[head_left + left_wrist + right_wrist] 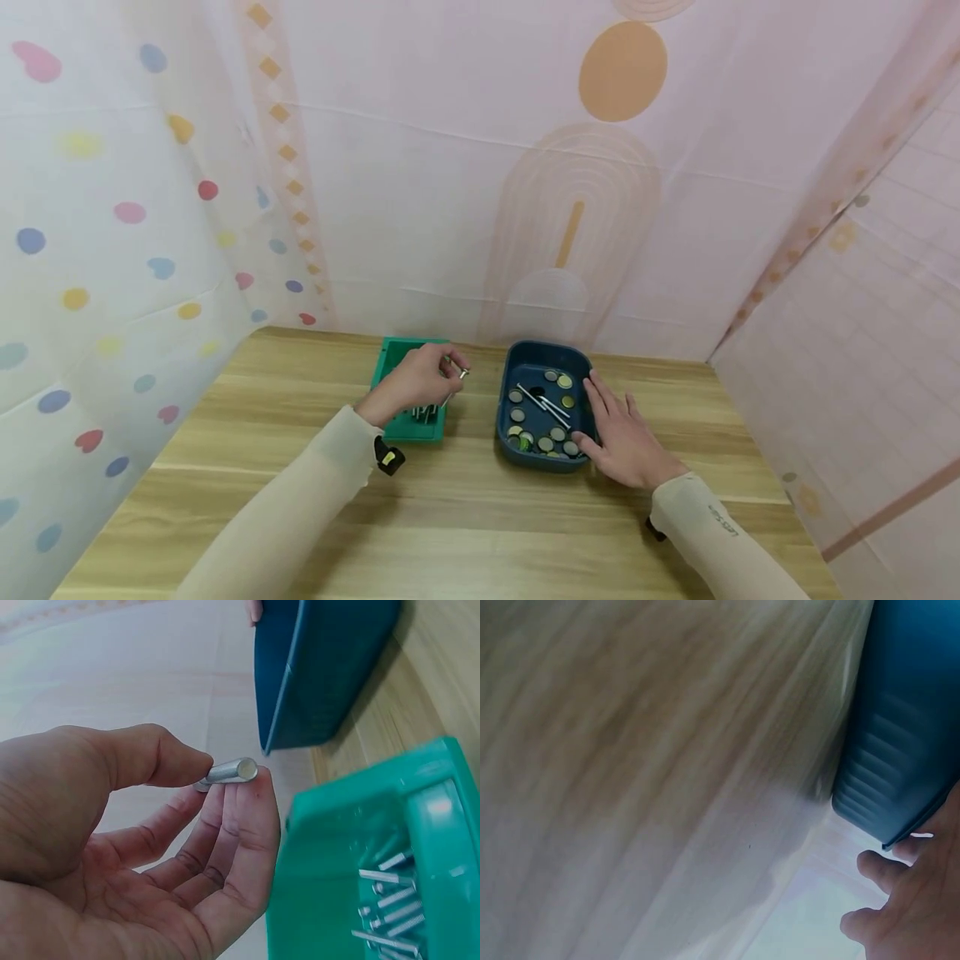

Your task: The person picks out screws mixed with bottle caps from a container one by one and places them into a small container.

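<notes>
In the head view my left hand [427, 377] is above the green bin [411, 437], pinching a metal bolt [463, 374] between thumb and fingertips. Seen from the left wrist, the bolt [234, 771] points its round flat end at the camera. Several loose bolts [401, 909] lie in the green bin. My right hand [624, 435] rests on the right rim of the dark blue bin [542, 463], its fingers extended along the edge. Inside that bin are long bolts [553, 407] and several round metal discs [517, 414], perhaps coins or caps.
Both bins stand side by side on a wood-grain table [465, 533], near its back edge, with a gap between them. A patterned cloth [420, 208] hangs behind the table and on both sides.
</notes>
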`<state>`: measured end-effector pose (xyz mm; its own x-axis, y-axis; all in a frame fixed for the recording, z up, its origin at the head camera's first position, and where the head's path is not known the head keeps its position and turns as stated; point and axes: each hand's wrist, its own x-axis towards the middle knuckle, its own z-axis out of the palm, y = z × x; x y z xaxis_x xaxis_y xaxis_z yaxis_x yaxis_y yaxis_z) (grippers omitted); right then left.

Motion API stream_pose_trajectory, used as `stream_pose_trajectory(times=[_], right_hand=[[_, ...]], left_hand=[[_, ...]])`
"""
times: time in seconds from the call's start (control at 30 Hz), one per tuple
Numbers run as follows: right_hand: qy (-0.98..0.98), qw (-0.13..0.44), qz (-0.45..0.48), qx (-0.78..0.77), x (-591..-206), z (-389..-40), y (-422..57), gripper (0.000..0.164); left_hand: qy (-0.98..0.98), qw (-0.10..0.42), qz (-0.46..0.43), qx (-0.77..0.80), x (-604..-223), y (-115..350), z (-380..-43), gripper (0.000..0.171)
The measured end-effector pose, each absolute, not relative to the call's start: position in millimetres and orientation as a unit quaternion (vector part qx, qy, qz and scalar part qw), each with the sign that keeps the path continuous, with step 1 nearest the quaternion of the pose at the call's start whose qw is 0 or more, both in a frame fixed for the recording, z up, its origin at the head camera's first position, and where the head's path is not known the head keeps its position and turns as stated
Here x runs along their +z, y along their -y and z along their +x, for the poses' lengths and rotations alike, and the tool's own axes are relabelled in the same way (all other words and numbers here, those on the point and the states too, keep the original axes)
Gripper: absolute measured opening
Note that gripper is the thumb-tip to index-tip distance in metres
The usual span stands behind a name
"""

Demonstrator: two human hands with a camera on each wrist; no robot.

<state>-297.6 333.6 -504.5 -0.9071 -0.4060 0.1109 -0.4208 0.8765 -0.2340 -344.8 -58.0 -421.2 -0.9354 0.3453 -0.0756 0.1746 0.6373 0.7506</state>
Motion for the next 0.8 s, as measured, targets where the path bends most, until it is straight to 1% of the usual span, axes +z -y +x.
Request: stream_pose_trajectory(times=[0.5, 0.8], right_hand=[[0.969, 0.023, 0.214, 0.124, -502.6, -295.9, -335.7, 0.093], [0.968, 0.023, 0.216, 0.127, -501.2, -296.3, -333.6, 0.093]], left_hand=[[-0.894, 0.093, 0.108, 0.425, -434.1, 93.6, -345.3, 0.03], [-0.898, 0.094, 0.073, 0.425, -441.9, 102.6, -348.4, 0.031]])
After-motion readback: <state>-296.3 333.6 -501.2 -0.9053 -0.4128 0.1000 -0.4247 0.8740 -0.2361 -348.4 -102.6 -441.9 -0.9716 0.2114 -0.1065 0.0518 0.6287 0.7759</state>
